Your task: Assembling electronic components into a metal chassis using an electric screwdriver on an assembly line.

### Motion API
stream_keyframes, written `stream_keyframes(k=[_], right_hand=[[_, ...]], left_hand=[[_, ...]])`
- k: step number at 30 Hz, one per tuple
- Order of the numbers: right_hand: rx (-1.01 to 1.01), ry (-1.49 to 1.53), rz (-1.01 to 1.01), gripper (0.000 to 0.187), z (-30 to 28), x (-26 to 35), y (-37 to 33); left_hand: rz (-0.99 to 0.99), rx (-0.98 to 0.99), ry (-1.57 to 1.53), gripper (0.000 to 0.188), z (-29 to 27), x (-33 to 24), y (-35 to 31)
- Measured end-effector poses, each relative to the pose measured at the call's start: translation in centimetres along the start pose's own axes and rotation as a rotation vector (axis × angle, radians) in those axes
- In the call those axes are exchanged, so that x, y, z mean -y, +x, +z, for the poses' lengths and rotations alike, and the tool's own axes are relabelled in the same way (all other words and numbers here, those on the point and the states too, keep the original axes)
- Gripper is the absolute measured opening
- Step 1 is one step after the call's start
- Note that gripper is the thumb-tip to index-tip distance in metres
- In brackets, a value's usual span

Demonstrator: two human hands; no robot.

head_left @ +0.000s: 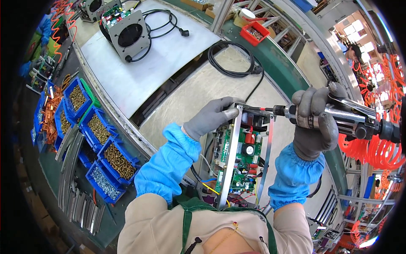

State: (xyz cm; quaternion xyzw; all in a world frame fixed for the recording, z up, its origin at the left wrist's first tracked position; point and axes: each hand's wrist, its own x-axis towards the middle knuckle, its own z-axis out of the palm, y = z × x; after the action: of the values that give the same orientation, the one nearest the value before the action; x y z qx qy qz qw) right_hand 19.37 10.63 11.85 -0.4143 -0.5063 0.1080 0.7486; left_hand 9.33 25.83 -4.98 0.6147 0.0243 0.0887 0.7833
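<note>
circuit unit (243,163) is set on the tabletop (169,108), between the 2 forearms. its far left corner is pinched in the fingers of the left hand (207,119); the power screwdriver (346,121) is clasped by the curled fingers of the right hand (314,139). if the bit (259,109) is tilted, it could slip, and the left glove could be struck or the frame scratched.

Power screwdriver (349,121): glossy metal
Frame bar (231,158): smooth, shiny metal
Gloves (207,120): matt cloth
Parts bins (132,159): smooth plastic
Coiled hose (368,155): glossy plastic
</note>
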Motion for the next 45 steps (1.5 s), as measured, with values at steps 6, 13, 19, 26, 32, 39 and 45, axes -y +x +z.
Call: stream_keyframes(k=[6,13,19,26,32,39,45], right_hand=[[-0.029,0.017,0.076,0.059,0.1,-0.8,0.0],[0.004,-0.120,0.111,0.054,1.5,-1.0,0.6],[-0.004,-0.014,0.219,0.045,3.1,-2.2,2.6],[-0.058,-0.134,0.306,0.040,3.4,-2.4,3.6],[-0.088,-0.124,0.332,0.038,3.0,-2.5,3.2],[-0.099,-0.361,0.317,0.045,4.3,-2.2,3.1],[-0.094,-0.054,0.313,0.037,2.5,-2.1,3.4]], left_hand=[[-0.101,-0.037,-0.071,0.035,0.3,0.1,0.1],[-0.078,-0.066,-0.112,0.034,0.5,-0.1,-0.3],[-0.085,-0.065,-0.114,0.034,0.5,0.2,-0.3],[-0.106,-0.064,-0.138,0.037,0.7,-0.1,-0.3],[-0.088,-0.050,-0.101,0.038,0.6,-0.7,-0.5],[-0.088,-0.060,-0.077,0.040,0.7,-0.8,-0.8],[0.053,-0.322,0.122,0.045,-0.4,1.3,-6.7]])
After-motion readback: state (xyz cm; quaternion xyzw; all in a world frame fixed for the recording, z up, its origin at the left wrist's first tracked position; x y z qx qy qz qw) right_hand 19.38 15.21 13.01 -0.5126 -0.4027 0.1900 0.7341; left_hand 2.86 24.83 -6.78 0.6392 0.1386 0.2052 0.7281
